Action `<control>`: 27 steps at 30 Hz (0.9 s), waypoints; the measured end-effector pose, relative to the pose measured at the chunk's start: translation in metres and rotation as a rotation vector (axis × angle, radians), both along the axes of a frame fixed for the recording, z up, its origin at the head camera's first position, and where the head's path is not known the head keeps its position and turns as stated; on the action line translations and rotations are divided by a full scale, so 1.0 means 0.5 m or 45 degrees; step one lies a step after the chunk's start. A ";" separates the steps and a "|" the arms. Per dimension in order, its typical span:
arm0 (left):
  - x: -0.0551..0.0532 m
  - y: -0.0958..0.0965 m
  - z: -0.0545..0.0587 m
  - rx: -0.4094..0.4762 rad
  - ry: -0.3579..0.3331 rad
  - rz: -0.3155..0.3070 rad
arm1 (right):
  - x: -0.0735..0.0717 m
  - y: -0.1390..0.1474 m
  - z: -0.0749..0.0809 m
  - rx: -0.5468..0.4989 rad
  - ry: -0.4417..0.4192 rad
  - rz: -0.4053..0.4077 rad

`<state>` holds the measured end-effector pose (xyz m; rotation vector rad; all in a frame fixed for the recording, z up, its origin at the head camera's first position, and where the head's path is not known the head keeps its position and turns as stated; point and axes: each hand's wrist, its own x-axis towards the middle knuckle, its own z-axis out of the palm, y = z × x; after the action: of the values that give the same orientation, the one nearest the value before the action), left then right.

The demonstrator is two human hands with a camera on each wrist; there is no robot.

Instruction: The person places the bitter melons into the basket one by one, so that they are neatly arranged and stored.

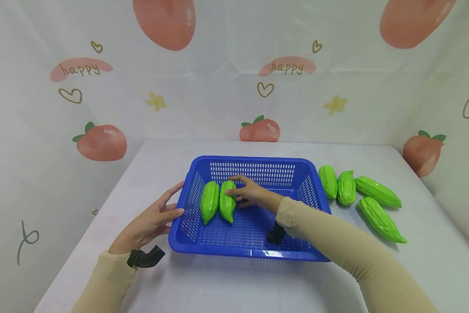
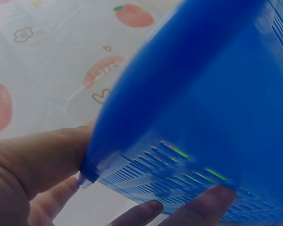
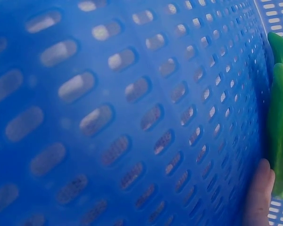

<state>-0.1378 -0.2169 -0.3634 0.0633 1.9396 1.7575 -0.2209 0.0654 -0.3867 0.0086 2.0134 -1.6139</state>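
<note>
Inside the basket [image 1: 219, 253], the right hand [image 1: 254, 194] pinches a gourd [image 1: 227, 208] — likely setting it down.
The left hand [image 1: 149, 224] spreads against the basket — next probably needs letting go.

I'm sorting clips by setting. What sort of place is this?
Probably a small staged tabletop set rather than a working kitchen, judging by the fruit-printed "happy" backdrop behind a pale table, and the blue basket and glossy green gourd-like pieces laid out there.
</note>
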 end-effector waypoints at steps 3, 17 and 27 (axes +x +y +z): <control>0.000 0.001 0.000 0.000 -0.002 0.009 | 0.000 0.000 0.000 0.003 0.003 0.002; -0.003 0.000 -0.003 0.001 0.007 -0.012 | -0.009 0.008 -0.001 0.023 0.000 0.013; -0.005 0.001 -0.008 0.004 -0.004 -0.001 | -0.015 0.019 0.026 0.127 0.046 0.016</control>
<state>-0.1401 -0.2164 -0.3673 0.0626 1.9346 1.7588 -0.2287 0.0750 -0.3735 0.0036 2.1155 -1.5150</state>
